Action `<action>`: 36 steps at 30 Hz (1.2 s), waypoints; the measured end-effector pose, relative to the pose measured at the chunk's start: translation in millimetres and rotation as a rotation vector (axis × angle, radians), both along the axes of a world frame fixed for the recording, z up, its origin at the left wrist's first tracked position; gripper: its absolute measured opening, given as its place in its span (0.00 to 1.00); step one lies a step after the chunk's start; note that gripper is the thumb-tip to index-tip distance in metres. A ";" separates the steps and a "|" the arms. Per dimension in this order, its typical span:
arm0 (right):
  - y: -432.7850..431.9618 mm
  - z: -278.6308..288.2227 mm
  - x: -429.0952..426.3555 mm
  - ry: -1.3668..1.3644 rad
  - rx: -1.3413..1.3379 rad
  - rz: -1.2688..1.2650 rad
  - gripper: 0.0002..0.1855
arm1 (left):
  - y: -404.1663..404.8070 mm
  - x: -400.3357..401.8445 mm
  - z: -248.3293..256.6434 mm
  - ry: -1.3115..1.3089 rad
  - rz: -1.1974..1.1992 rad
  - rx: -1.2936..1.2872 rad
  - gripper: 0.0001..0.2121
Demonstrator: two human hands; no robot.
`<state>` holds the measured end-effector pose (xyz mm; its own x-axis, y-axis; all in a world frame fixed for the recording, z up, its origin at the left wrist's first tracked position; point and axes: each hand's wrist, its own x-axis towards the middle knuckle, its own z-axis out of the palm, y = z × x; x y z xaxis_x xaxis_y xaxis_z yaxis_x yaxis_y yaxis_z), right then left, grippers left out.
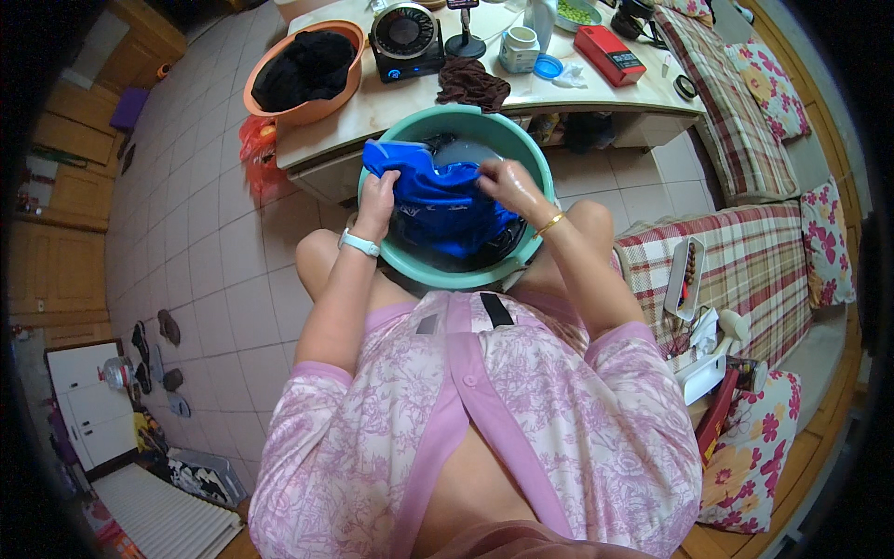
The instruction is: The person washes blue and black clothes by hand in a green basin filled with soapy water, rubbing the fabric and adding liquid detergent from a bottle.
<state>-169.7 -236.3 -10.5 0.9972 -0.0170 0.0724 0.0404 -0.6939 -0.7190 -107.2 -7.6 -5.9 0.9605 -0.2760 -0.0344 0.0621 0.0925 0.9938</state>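
Observation:
A wet blue garment (447, 209) with pale printing is stretched between my two hands over a green plastic basin (391, 262). My left hand (378, 199) grips its edge at the left, thumb on top. At the right, my right hand (508, 184) pinches another part of the cloth and has suds on its back. Cloudy, soapy water (469, 151) shows behind the garment. Dark cloth (504, 243) lies under it in the basin, mostly hidden. The basin sits between my knees, against the table's front.
On the marble-look table (321, 140) stand an orange basin (353, 77) of black cloth (304, 70), a small fan (405, 35), a brown cloth (473, 82), a white tub (519, 50) and a red box (609, 56). A plaid-covered sofa (754, 244) is at right. A red plastic bag (260, 164) hangs left.

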 end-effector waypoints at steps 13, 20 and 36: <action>30.4 140.8 16.7 -0.550 0.221 -0.203 0.11 | -13.3 -34.4 54.2 -0.412 -0.067 0.673 0.29; 76.3 164.3 17.8 -0.533 0.271 0.195 0.09 | -36.2 -19.2 51.4 -0.764 -0.009 0.424 0.24; 3.9 19.5 32.6 -0.022 0.419 0.157 0.11 | -7.7 4.1 63.0 0.204 -0.135 -0.272 0.10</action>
